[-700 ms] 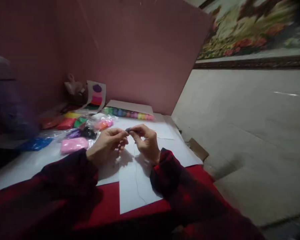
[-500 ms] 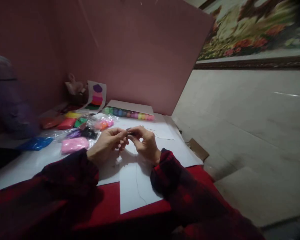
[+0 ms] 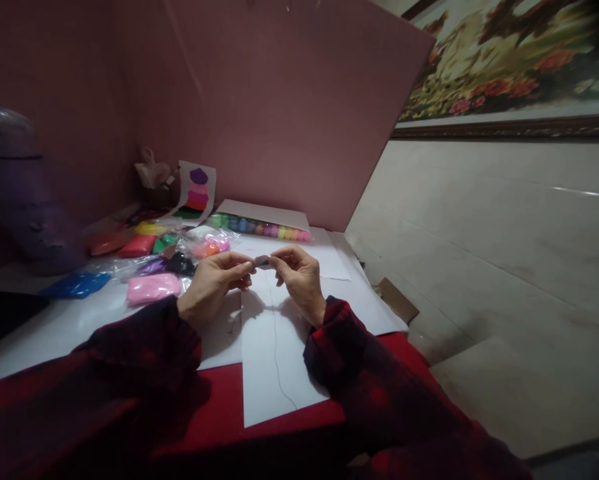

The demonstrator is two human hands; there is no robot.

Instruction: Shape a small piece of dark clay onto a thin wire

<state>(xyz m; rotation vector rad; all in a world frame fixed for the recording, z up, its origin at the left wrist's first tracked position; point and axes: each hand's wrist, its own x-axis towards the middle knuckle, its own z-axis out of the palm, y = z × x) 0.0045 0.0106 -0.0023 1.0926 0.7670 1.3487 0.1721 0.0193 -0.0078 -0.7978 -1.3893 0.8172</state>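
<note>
Head view, hands at work over white paper sheets [image 3: 274, 373] on a red table covering [image 3: 219, 413]. The left hand [image 3: 212, 287] and the right hand [image 3: 299, 277] meet fingertip to fingertip just above the paper, both pinching 1 small dark lump of clay [image 3: 262, 261] between thumb and forefinger; the remaining fingers are curled loosely beneath. The lump sits at the centre of the frame, lifted clear of the sheet — not resting on it.

Change over the last 0.7 s: the hands have risen slightly and drawn a little apart, so the lump now shows as a short bar stretched between the 2 pinches, where earlier it was nearly hidden inside closed fingertips. This reads as a pulling or rolling stroke on the clay, with shaping under way rather than finished. A small pale scrap seen below the left hand 0.5 s ago is no longer visible. The camera has also tilted, bringing the purple container [image 3: 14, 193] at 9 o'clock into sharper view.

Surroundings: at 10 o'clock from the hands lie bagged clay packets — pink [image 3: 152, 289], blue [image 3: 76, 285], black [image 3: 179, 265], red [image 3: 136, 245] and others. At 12 o'clock stands a row of coloured clay tubs [image 3: 259, 229], with a printed colour card [image 3: 194, 193] propped against the pink backboard [image 3: 289, 107]. A thin dark thread [image 3: 275, 347] runs down the paper toward 6 o'clock.
</note>
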